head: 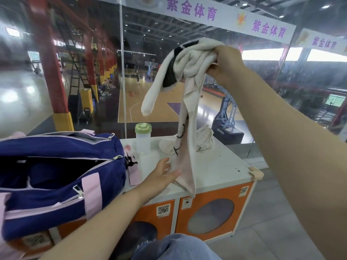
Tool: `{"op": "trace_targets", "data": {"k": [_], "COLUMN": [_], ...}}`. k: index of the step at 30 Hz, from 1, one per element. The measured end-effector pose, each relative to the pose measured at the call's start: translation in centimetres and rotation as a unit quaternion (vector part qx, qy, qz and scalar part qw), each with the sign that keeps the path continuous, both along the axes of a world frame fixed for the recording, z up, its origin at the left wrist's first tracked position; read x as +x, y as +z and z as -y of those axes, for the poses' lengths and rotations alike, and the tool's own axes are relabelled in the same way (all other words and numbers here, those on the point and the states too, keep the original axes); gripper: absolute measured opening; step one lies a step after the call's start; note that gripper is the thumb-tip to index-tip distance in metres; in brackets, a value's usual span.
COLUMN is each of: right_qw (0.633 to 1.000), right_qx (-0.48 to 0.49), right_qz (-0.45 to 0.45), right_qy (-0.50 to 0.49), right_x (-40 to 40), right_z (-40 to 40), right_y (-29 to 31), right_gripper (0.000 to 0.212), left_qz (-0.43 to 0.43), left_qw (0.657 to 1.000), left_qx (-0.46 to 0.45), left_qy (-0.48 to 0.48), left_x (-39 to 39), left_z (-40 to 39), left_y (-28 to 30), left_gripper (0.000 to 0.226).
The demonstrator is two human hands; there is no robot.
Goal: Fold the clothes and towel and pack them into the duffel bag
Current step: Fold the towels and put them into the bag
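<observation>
- At the lower left of the frame, the navy fabric duffel bag with pale pink straps [62, 166] lies on the white worktop [221, 166], its main zip open; the dark inside shows nothing clearly packed.
- At lower centre, the left hand [161, 177] is spread open, fingers touching the hanging lower edge of the cream and pink towel-like cloth [185, 113] without gripping it.
- Behind, at mid-frame, a clear plastic bottle with a green lid [143, 139] stands just beside a crumpled cream garment [202, 139], still unfolded.
- At the upper right, the right hand [227, 62] is closed around the bunched top of the cloth, holding it in the air.
- Judgement: the task is at an early stage; folding and packing both remain.
</observation>
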State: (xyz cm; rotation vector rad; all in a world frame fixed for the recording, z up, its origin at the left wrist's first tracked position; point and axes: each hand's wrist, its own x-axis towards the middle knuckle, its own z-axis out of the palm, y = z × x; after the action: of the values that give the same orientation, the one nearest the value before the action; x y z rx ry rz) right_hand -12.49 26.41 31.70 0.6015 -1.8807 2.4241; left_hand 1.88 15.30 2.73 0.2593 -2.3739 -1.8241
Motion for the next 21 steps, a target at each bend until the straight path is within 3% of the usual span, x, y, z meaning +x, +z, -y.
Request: {"op": "trace_targets", "data": {"k": [5, 8, 12, 16, 19, 21], "right_qw": [0.998, 0.996, 0.995, 0.998, 0.98, 0.964], "right_qx": [-0.015, -0.013, 0.021, 0.054, 0.176, 0.244], "right_qz": [0.05, 0.076, 0.089, 0.045, -0.064, -0.07], "right_qy": [0.028, 0.04, 0.051, 0.007, -0.074, -0.076], "right_x": [1.3, 1.7, 1.8, 0.0, -1.8, -2.9], "right_z": [1.7, 2.4, 3.0, 2.4, 0.6, -1.0], "right_y": [-3.7, -5.2, -6.5, -7.7, -9.4, -11.7], "right_gripper": [0.034, 0.032, 0.02, 0.027, 0.034, 0.028], "left_qz": [-0.063, -0.058, -0.049, -0.078, -0.078, -0.094], "left_qw": [0.992, 0.987, 0.99, 0.972, 0.922, 0.851], "left_qx": [0.092, 0.085, -0.039, -0.161, -0.317, -0.444], "left_qy": [0.066, 0.126, 0.13, 0.153, 0.207, 0.264], "left_x": [-1.4, -2.3, -2.5, -1.7, -0.7, 0.2], "left_z": [-3.0, -4.4, -3.3, -0.3, 2.5, 4.8], "left_y": [0.8, -0.8, -1.8, -0.5, 0.7, 1.5], "left_gripper": [0.08, 0.068, 0.025, 0.031, 0.032, 0.035]}}
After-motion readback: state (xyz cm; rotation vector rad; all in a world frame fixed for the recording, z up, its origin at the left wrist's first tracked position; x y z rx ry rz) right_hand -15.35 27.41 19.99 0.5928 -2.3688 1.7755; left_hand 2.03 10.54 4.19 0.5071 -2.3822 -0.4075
